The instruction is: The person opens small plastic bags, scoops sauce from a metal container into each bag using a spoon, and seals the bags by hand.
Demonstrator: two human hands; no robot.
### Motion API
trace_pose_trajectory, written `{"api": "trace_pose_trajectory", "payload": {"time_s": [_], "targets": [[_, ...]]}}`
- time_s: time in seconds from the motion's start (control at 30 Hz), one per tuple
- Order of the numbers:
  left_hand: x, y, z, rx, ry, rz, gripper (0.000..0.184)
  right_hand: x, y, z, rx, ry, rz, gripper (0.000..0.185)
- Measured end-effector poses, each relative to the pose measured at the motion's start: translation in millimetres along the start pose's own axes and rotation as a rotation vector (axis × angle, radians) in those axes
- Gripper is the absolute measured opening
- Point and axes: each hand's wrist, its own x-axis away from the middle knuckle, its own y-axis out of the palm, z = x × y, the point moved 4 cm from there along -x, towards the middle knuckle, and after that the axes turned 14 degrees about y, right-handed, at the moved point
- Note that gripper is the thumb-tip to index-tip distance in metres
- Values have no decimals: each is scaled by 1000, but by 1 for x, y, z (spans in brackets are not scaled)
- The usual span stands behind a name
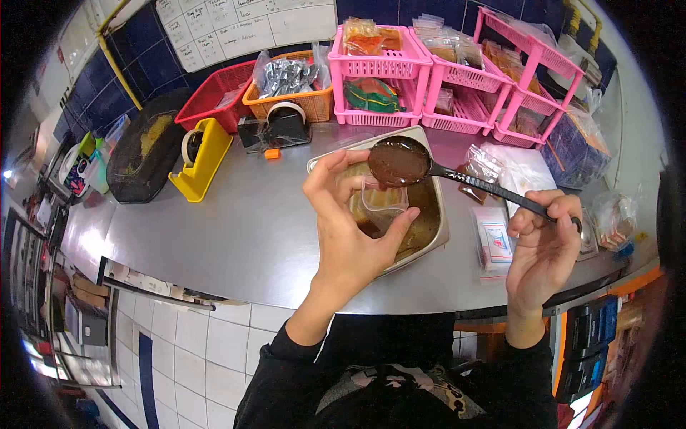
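My left hand [343,236] curls its fingers and thumb around the mouth of a small clear plastic bag [386,200], which gapes upward. In my right hand [539,250] is the handle end of a black ladle [489,187]. Dark brown sauce [399,159] fills the ladle's bowl, which is at the bag's mouth, close to my left fingertips. Below both sits a rectangular metal pan [437,236] with brown liquid in it, partly hidden by my left hand. A packet of dark sauce [480,171] lies behind the ladle's handle.
Pink stacked baskets [382,68] with packets line the back of the steel table [236,243]. Left of them are an orange basket [314,100], a red basket [207,107] and a yellow tape dispenser [204,161]. A printed pouch [494,239] lies near my right hand.
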Motion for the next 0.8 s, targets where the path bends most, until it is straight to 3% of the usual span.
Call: {"api": "trace_pose_trajectory", "payload": {"time_s": [0.13, 0.23, 0.63, 0.73, 0.8], "targets": [[-1, -1, 3, 24, -34, -45, 92, 5, 1, -3, 58, -86, -11, 19], [-3, -2, 5, -76, 26, -36, 87, 9, 2, -4, 84, -94, -34, 19], [7, 2, -8, -3, -66, -21, 85, 15, 9, 1, 244, -195, -169, 23], [6, 1, -8, 36, -98, -49, 92, 17, 8, 3, 274, -227, -184, 24], [5, -1, -8, 14, -36, 6, 86, 18, 9, 3, 286, -253, -195, 24]]}}
